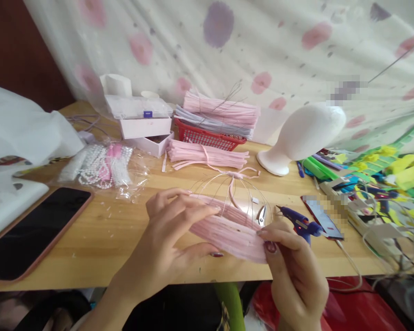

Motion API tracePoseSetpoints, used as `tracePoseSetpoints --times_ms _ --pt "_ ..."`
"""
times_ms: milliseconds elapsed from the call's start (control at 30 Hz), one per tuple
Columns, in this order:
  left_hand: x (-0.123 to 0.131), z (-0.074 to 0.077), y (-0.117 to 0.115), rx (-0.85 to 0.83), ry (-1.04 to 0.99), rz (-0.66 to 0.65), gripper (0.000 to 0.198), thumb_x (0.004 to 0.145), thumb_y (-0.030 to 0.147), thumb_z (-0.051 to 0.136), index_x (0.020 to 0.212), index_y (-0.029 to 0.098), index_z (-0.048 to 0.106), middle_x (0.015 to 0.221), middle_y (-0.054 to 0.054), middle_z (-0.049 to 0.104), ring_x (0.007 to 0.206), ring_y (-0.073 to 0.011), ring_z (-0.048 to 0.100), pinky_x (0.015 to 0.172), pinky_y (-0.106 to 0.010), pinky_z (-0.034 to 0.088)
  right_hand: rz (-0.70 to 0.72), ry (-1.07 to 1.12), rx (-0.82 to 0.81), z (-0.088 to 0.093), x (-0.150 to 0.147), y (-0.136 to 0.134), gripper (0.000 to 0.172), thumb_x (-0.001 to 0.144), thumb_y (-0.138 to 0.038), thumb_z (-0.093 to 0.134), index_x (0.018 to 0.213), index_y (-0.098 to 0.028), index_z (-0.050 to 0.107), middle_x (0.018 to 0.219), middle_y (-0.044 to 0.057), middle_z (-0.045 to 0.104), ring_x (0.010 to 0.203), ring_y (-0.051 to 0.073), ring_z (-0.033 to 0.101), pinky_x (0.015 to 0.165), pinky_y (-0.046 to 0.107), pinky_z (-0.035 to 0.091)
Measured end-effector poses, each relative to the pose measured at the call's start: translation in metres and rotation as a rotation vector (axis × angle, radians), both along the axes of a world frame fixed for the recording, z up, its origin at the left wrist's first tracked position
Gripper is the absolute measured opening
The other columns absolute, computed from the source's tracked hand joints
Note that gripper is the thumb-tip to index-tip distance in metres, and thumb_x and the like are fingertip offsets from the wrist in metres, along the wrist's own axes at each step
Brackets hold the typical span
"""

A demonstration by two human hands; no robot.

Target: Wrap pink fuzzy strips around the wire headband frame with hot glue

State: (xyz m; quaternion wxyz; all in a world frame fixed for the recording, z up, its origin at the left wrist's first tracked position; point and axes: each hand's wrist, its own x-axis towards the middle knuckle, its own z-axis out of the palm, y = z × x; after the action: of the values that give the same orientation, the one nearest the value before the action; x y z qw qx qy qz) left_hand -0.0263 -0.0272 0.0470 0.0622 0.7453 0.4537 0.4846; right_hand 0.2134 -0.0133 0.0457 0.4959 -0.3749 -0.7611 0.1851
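pink ribbed band [232,238] sits pinched at one end by the fingers of the right hand [298,271], while those of the left hand [167,225] spread across the other end, their grip impossible to tell. just beyond the fingers, a wire frame [233,175] arches; a blue glue gun [295,219] lies beside the right fingers on the wooden surface [120,234].

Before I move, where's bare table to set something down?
Best patch: front left, between the large phone and the left hand, small scraps aside. A narrower gap lies between the foam head and glue gun. Crowded: far right, with yellow pieces; back, around the red basket.
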Motion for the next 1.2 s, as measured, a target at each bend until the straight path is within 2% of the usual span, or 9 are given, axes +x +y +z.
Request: tracePoseSetpoints --times_ms 200,367,600,900,1067,1200 --pt "0.003 -0.001 0.007 0.008 -0.057 -0.088 0.032 0.084 0.035 0.08 0.112 0.03 0.065 0.101 -0.001 0.073 0.112 -0.0259 0.055 0.107 -0.045 0.033 0.048 0.022 0.038 0.004 -0.006 0.004 0.02 0.092 -0.014 0.061 0.11 -0.022 0.062 0.09 0.006 0.057 0.085 0.021 0.055 0.067 0.034 0.047" --pt "0.005 0.0 0.013 0.012 -0.132 -0.143 0.031 0.081 0.04 0.082 0.105 0.028 0.067 0.093 0.001 0.076 0.097 -0.0226 0.062 0.105 -0.045 0.036 0.119 -0.023 0.084 0.004 -0.004 0.009 0.044 0.084 -0.016 0.075 0.125 -0.023 0.061 0.095 0.006 0.061 0.086 0.022 0.054 0.068 0.035 0.046" --pt "0.006 -0.003 0.016 -0.036 -0.199 -0.138 0.028 0.082 0.052 0.077 0.096 0.028 0.073 0.083 -0.002 0.076 0.099 -0.0267 0.06 0.1 -0.047 0.04 0.08 -0.049 0.073 0.005 -0.003 0.008 0.034 0.083 -0.025 0.079 0.114 -0.023 0.065 0.086 0.003 0.062 0.076 0.02 0.055 0.061 0.033 0.044" --pt "0.007 -0.005 0.015 -0.038 -0.156 -0.153 0.027 0.084 0.05 0.074 0.1 0.029 0.067 0.088 -0.001 0.074 0.104 -0.0266 0.055 0.105 -0.044 0.034 0.098 -0.069 0.07 0.005 0.001 0.009 0.032 0.084 -0.027 0.079 0.113 -0.023 0.064 0.087 0.004 0.06 0.08 0.021 0.056 0.064 0.033 0.045" --pt "0.004 -0.01 0.015 -0.007 -0.149 -0.089 0.04 0.076 0.053 0.081 0.105 0.03 0.066 0.093 -0.003 0.076 0.117 -0.0319 0.05 0.105 -0.048 0.035 0.113 -0.06 0.037 0.005 0.004 0.009 0.034 0.083 -0.024 0.08 0.112 -0.024 0.062 0.089 0.004 0.058 0.083 0.022 0.056 0.066 0.033 0.047" --pt "0.003 -0.007 0.017 0.026 -0.105 -0.075 0.036 0.078 0.049 0.082 0.102 0.029 0.065 0.092 -0.002 0.075 0.104 -0.0287 0.06 0.105 -0.049 0.035 0.113 -0.038 0.018 0.005 0.006 0.01 0.038 0.083 -0.023 0.081 0.115 -0.022 0.061 0.09 0.005 0.058 0.084 0.022 0.058 0.066 0.033 0.048"
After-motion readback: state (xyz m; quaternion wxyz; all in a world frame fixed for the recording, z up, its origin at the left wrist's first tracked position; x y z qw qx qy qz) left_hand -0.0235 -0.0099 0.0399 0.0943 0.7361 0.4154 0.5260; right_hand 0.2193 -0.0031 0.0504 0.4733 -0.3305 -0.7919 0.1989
